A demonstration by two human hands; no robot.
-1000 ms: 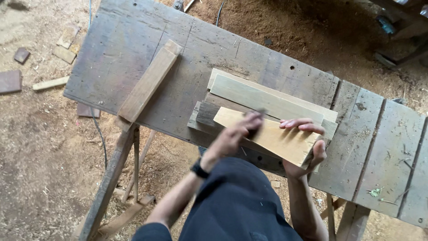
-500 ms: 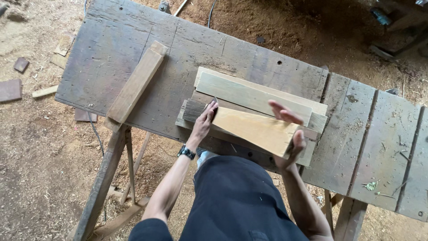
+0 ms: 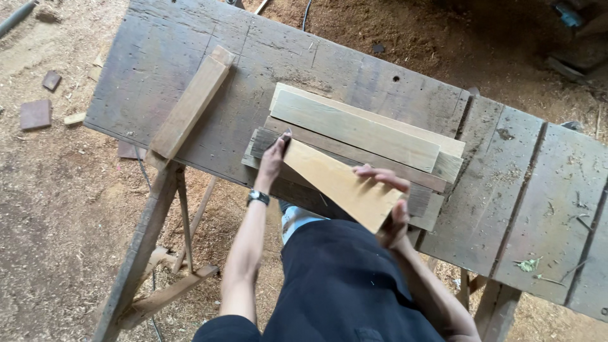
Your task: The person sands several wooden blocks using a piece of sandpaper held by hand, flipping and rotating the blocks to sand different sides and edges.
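Two bare hands grasp one pale yellow rectangular wooden board (image 3: 339, 183), which lies diagonally across the near edge of a stack of weathered grey-brown wooden planks (image 3: 361, 130). The left hand (image 3: 273, 161) is at the board's upper left end, fingers extended and pressed against that end, with a dark-strapped wristwatch (image 3: 258, 197) on the wrist below it. The right hand (image 3: 389, 206) clasps the board's lower right end: the fingers curl over the top face and the rest of the hand wraps the end grain from beneath. That lower right end projects past the front edge of the worn grey plank workbench (image 3: 190, 38) and hangs over the person's dark trousers (image 3: 342, 285). The stack sits near the middle of the bench top, its planks offset from one another in steps. One long light brown wooden batten (image 3: 190, 104) lies on the left part of the bench, well apart from the stack, its near end overhanging the front edge. Bare timber legs (image 3: 149, 234) carry the bench at the left. Sawdust-covered ground (image 3: 44, 190) surrounds the bench, with one flat reddish-brown square offcut (image 3: 35, 114) and smaller scraps at far left
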